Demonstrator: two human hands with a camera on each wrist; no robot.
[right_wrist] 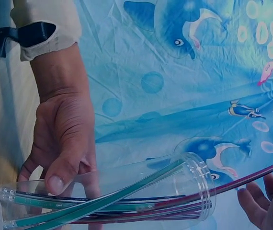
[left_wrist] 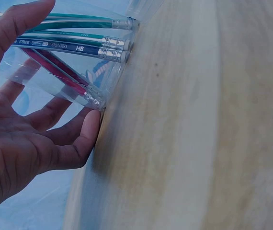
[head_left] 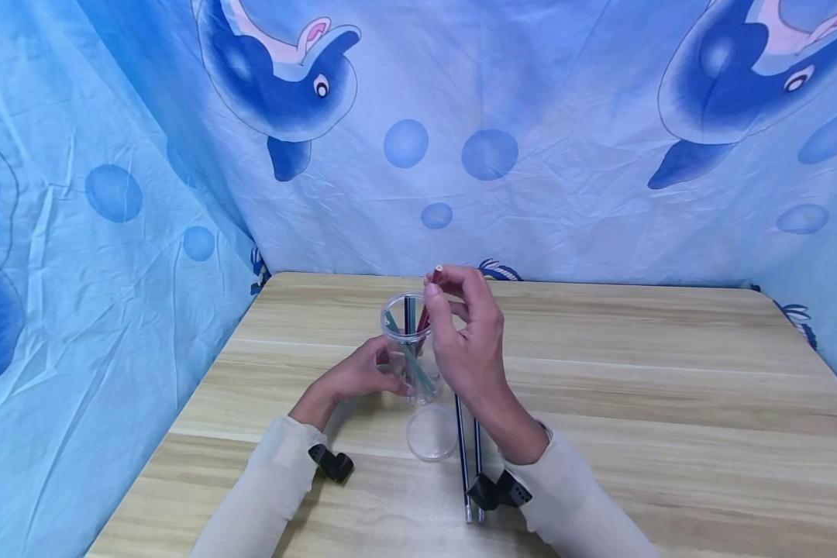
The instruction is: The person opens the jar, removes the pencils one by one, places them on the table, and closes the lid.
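Note:
A clear plastic jar (head_left: 406,339) stands on the table, with the left hand (head_left: 357,373) holding its side, thumb in front and fingers behind. Inside are green pencils (left_wrist: 81,24), a dark blue pencil (left_wrist: 64,46) marked HB and red pencils (left_wrist: 55,69), eraser ends down. Above the rim, the right hand (head_left: 470,333) pinches the upper end of a red pencil (right_wrist: 251,179) between thumb and fingers. That pencil slants down through the jar's mouth. Fingers of the right hand hide part of it in the head view.
A round clear lid (head_left: 431,435) lies on the wooden table (head_left: 635,403) in front of the jar. Two dark striped pencils (head_left: 463,465) lie beside it, partly under the right forearm. A blue dolphin-printed cloth (head_left: 565,225) hangs behind and along the sides.

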